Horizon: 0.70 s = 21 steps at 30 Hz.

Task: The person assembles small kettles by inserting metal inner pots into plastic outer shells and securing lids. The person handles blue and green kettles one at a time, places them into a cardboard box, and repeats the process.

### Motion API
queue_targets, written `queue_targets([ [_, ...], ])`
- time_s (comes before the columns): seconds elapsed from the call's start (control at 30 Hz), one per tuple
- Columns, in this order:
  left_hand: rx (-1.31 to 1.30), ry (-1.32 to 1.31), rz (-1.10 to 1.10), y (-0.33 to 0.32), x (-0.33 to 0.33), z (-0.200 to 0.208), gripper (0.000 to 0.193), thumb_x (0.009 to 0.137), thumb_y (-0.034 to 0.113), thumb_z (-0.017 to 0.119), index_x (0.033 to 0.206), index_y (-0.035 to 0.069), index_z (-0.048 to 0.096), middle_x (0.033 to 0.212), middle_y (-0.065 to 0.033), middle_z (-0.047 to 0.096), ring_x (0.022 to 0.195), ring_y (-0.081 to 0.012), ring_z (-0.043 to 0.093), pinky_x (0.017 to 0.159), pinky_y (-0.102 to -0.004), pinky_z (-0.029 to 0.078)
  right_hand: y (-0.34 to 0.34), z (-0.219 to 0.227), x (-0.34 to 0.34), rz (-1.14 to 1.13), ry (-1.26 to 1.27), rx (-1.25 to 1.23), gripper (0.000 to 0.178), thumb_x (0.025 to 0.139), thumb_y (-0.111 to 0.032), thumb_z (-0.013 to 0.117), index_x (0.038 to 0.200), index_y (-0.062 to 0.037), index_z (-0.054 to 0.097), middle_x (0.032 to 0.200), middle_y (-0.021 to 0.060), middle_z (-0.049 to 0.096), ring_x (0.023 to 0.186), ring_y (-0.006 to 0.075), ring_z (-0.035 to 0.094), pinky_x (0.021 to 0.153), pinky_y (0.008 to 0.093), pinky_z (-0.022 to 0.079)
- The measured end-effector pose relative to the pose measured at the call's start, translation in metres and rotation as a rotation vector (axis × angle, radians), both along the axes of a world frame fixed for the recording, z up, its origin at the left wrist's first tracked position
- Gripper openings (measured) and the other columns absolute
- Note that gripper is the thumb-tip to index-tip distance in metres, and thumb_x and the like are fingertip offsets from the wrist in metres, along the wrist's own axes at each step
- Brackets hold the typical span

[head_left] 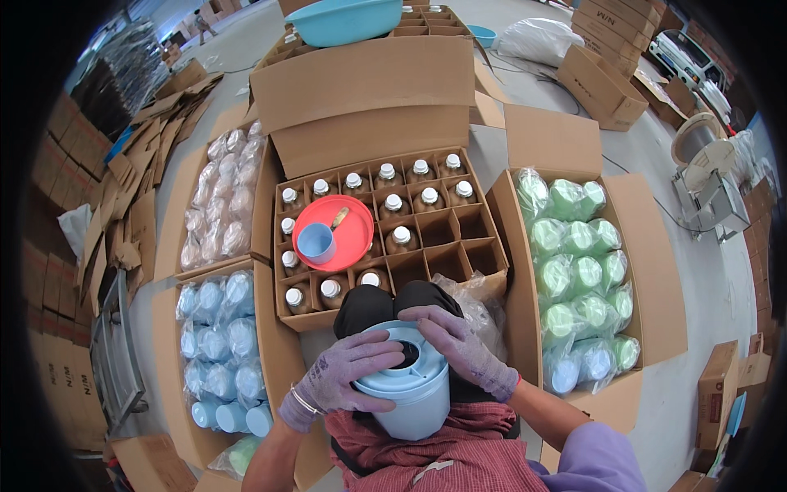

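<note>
Maroon cloth [414, 461] is worn over the lap, where a pale-blue lidded container [414, 414] is held upright between two hands in purple-grey gloves. Across its lid the left hand [348, 375] is laid half open, fingers spread and slightly bent, the thumb set lower against the side. By the right hand [463, 344], also partly open, the far rim is touched with extended fingers; how firmly it is gripped cannot be told. Between the hands, a dark round opening is seen in the lid.

To the left, wrapped blue cups [217, 344] are packed in a carton; to the right, wrapped green cups [582, 275] are boxed likewise. Ahead, white-capped bottles [402, 238] are set in a divided carton [369, 135], on which a red disc [354, 250] is rested, topped by a blue cup [316, 244]. Farther off, a blue basin [344, 20] is seen.
</note>
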<state>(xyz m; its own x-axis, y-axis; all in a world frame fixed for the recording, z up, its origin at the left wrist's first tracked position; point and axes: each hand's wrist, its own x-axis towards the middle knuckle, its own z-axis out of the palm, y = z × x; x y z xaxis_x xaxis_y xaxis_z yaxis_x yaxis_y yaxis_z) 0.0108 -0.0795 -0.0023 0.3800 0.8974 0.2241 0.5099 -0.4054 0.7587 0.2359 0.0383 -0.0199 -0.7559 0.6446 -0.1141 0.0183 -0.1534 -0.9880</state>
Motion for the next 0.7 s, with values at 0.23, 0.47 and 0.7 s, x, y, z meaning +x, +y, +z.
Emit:
queue_targets([
  [0.23,0.048,0.123,0.075,-0.013,0.015,-0.012,0.074,0.07,0.045,0.085,0.132,0.01,0.063,0.137,-0.0082,0.062,0.13,-0.0352,0.054,0.108,-0.0473,0.044,0.002,-0.023,0.0,0.083,0.097,0.063,0.038,0.108,-0.024,0.042,0.125,0.0014,0.064,0.127,0.0121,0.062,0.121,0.0214,0.057,0.108,0.0334,0.041],
  [0.47,-0.037,0.193,0.14,-0.021,0.036,-0.002,0.056,0.092,0.043,0.064,0.136,0.008,0.059,0.141,-0.012,0.057,0.134,-0.035,0.05,0.11,-0.0464,0.04,0.017,-0.045,0.007,0.283,0.148,0.057,0.042,0.106,-0.028,0.042,0.129,0.002,0.06,0.137,0.0162,0.057,0.132,0.0286,0.051,0.116,0.0396,0.035],
  [0.7,-0.568,-1.16,0.644,0.01,0.066,-0.075,0.048,0.107,0.033,0.042,0.144,0.003,0.049,0.151,-0.0157,0.044,0.138,-0.0248,0.045,0.118,-0.0369,0.031,-0.027,0.025,0.081,0.368,-0.192,0.856,0.068,0.086,-0.038,0.072,0.142,-0.0053,0.052,0.141,0.017,0.054,0.136,0.0339,0.047,0.119,0.0586,0.024],
])
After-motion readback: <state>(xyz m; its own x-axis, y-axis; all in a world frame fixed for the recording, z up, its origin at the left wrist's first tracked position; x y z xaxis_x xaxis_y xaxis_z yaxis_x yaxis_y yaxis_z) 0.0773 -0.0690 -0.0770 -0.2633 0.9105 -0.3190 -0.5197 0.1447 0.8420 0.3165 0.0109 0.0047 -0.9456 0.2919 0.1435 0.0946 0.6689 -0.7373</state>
